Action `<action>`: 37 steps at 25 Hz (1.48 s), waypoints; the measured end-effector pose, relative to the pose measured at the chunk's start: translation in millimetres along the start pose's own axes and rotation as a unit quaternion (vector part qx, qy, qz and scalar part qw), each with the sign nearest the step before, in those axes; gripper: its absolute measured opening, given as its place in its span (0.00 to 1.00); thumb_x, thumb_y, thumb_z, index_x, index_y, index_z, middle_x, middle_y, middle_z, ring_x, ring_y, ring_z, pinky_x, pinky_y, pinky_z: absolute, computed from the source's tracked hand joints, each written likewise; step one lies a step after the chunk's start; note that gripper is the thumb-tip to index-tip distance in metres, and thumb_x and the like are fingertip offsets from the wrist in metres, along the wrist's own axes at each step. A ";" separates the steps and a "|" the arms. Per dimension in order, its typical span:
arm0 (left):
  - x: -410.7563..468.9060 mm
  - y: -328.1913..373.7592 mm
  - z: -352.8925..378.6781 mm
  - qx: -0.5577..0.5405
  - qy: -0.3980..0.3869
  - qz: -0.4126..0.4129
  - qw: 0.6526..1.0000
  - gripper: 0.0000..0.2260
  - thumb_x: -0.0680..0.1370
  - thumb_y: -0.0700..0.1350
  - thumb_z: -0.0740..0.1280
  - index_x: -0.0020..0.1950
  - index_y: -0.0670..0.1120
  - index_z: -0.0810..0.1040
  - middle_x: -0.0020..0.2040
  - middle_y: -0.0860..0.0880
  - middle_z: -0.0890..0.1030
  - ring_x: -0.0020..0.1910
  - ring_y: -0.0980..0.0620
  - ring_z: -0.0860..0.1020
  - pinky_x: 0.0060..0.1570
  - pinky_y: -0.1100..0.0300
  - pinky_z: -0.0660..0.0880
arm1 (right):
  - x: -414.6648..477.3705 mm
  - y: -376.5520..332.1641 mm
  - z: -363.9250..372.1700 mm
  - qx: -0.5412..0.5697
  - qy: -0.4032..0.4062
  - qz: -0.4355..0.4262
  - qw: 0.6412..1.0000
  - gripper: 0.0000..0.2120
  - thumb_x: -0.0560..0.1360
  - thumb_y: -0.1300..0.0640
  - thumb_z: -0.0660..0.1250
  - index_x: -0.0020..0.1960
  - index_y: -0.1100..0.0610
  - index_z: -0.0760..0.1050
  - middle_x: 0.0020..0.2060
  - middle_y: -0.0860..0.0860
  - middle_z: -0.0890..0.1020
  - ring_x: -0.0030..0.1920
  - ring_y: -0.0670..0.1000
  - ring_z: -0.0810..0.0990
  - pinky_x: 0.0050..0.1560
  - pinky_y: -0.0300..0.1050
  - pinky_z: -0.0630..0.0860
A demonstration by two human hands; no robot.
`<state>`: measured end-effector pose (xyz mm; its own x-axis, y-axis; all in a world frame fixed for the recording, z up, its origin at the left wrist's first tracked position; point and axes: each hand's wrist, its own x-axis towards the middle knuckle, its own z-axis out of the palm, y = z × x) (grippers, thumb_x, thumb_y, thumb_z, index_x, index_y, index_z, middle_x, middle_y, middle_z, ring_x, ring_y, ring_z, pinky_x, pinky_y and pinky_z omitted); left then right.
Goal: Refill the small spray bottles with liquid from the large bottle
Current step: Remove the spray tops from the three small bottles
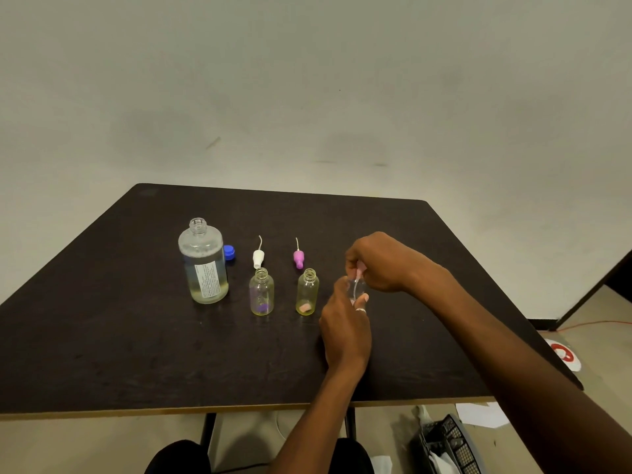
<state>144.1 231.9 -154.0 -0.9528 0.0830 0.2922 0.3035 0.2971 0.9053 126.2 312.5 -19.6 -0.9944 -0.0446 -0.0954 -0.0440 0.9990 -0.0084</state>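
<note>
Bottle [354,288] in left hand [345,331]

Soft, even indoor light, a little dim and greenish on the wall [307,80]. Shadows on the dark table [136,336] are faint and short. Wide-angle bending stretches the frame's edges. Slight softness overall; the hands at centre right look mildly blurred.

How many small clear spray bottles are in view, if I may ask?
3. Two stand open on the dark table: a purple-marked bottle and, to its right, a pink-marked bottle. The third bottle is held by the left hand and right hand, partly hidden.
</note>
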 end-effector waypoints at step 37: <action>2.0 -5.9 2.9 -0.013 0.001 0.011 1.000 0.16 0.78 0.43 0.69 0.65 0.52 0.73 0.52 0.53 0.83 0.50 0.58 0.81 0.44 0.68 0.75 | 7.2 0.9 -15.6 0.007 -0.039 -0.010 0.999 0.11 0.72 0.64 0.70 0.51 0.53 0.81 0.48 0.47 0.82 0.50 0.48 0.80 0.50 0.40 0.76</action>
<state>140.4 233.1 -159.6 -0.9459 0.0880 0.3122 0.3243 0.2705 0.9064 117.6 313.1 -4.8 -0.9828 -0.0661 -0.1722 -0.0626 0.9977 -0.0255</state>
